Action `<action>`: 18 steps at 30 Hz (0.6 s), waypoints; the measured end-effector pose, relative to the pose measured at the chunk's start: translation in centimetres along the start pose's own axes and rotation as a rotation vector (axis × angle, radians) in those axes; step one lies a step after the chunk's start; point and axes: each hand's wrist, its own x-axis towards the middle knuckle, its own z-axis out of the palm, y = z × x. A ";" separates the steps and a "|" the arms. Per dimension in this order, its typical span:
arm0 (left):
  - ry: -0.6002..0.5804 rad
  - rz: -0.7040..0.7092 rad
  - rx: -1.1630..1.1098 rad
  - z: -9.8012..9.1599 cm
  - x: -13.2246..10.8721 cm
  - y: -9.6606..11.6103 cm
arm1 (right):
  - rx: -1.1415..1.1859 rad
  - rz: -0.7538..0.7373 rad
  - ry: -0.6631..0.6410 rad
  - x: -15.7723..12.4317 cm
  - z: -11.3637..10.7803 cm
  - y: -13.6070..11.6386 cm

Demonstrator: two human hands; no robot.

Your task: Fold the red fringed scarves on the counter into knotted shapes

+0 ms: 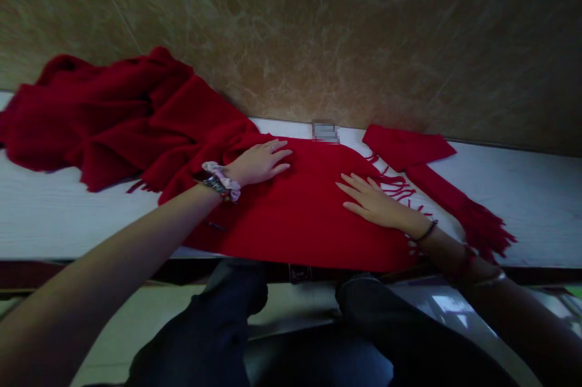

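A wide red fringed scarf [291, 217] lies spread over the white table [536, 193], its right half flat and its left part bunched in folds. My left hand [259, 164] rests palm down on the flat cloth beside those folds, fingers stretched out. Towards the cloth's right end, my right hand [370, 198] also lies flat on it with fingers spread, close to the loose fringe [400, 188]. Neither hand grips the fabric. The near edge of the scarf reaches the table's front edge.
A second, narrower red fringed piece [421, 159] lies folded at the right. Near the back edge sits a small blurred rectangular item [325, 131]. A brown marbled wall [291, 35] rises behind the table. My legs [204, 326] are in front of it.
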 end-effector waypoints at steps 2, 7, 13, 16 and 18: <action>-0.059 -0.038 -0.047 1.0 1.0 0.5 | -0.009 0.033 -0.004 0.0 0.0 0.1; -0.141 -0.087 -0.044 2.4 0.5 -0.4 | 0.009 0.049 0.023 -0.3 -0.2 0.7; -0.074 -0.049 0.045 0.4 -0.1 0.0 | 0.026 0.222 0.353 2.2 -1.2 2.3; 0.064 -0.073 0.086 -0.1 1.3 1.1 | -0.010 0.347 0.256 3.7 -0.6 3.5; 0.093 -0.104 0.055 0.3 2.2 1.6 | -0.025 0.364 0.145 4.1 0.2 4.0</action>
